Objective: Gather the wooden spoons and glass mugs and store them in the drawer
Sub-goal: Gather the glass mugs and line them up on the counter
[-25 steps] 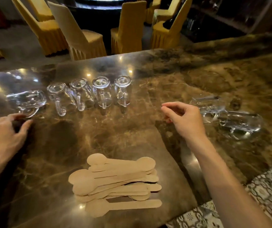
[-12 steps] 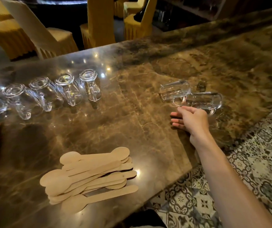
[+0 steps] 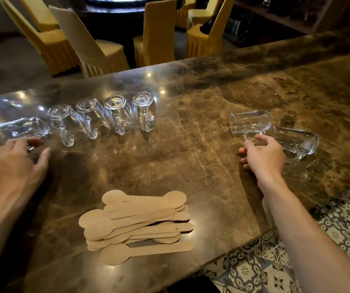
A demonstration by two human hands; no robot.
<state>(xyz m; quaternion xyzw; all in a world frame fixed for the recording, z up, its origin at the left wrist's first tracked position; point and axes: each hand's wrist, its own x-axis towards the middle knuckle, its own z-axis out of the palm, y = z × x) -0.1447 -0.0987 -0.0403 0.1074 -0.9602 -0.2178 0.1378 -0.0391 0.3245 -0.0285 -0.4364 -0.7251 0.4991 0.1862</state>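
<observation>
Fingers [image 3: 254, 142] of our right hand [image 3: 265, 159] grasp a tipped mug's [image 3: 249, 122] handle; our left hand [image 3: 15, 168], released, nears another mug [image 3: 25, 126] beyond the spoons [image 3: 138, 223].

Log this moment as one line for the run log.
right hand: on handle of tipped mug | left hand: open, beside far-left mug | spoons: piled, untouched

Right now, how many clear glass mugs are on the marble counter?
7: four upside-down clear glass mugs in a row, one on its side by the left hand, two lying by the right hand.
</observation>
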